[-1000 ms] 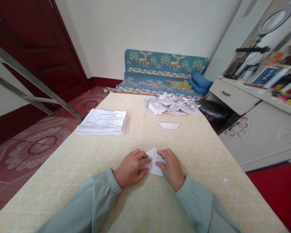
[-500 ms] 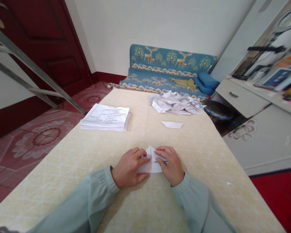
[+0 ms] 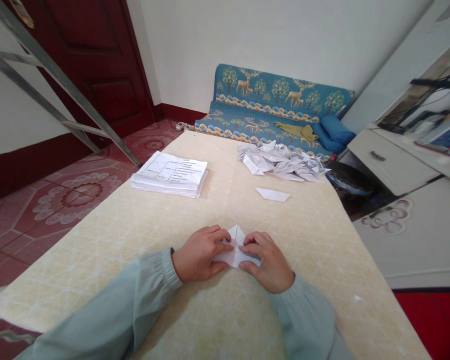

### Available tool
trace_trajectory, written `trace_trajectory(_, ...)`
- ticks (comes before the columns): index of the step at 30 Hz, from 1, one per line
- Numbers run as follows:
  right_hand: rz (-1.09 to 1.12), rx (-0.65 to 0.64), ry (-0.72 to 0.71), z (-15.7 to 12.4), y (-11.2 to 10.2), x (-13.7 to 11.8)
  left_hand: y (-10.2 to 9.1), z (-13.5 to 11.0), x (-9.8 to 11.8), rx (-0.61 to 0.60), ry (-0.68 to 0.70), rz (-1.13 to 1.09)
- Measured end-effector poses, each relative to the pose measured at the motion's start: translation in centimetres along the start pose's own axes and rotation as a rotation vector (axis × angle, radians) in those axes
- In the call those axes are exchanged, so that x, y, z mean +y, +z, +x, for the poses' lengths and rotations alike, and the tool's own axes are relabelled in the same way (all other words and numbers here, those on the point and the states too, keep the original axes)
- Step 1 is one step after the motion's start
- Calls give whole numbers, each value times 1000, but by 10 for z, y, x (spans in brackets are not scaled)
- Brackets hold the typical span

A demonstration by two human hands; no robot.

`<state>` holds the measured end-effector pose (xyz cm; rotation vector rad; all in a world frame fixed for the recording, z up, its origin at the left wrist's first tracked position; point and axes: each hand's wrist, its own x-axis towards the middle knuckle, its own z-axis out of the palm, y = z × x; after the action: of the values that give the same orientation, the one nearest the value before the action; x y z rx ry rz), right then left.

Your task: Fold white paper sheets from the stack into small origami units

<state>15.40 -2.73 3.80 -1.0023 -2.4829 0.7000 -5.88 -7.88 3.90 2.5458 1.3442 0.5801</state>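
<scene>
Between my hands, flat on the table, lies a small white sheet of folded paper (image 3: 237, 233) with a pointed top and a crease down its middle. My left hand (image 3: 202, 253) grips its left side, thumb pressing near the centre. On the right side, my right hand (image 3: 268, 260) pinches the paper between thumb and fingers. Parts of both sides are hidden under the fingers. Farther back on the table rests a single folded paper strip (image 3: 273, 194) with slanted ends. Behind it is a heap of folded paper pieces (image 3: 281, 161).
A stack of printed sheets (image 3: 168, 175) sits at the table's back left. One tiny paper scrap (image 3: 357, 298) lies near the right edge of the table (image 3: 322, 320). Beyond are a blue patterned sofa (image 3: 262, 117), a metal ladder (image 3: 65, 95) and a white cabinet (image 3: 405, 210).
My right fingers have shifted on the paper, and its lower right corner now looks folded or lifted toward the middle. The whole view has turned slightly left.
</scene>
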Motion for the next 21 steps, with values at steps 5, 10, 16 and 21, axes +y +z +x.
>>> trace_trajectory(5,-15,-97,-41,-2,-5,5,-3,1,-5,-26,31,-19)
trace_trajectory(10,-9,-125,-36,-2,-8,4,-4,1,-5,-6,58,-27)
trace_trajectory(16,20,-76,-37,-2,-7,1,-2,1,-5,10,52,-9)
trace_trajectory(21,19,-13,-21,0,-3,5,1,1,-8,20,2,-71)
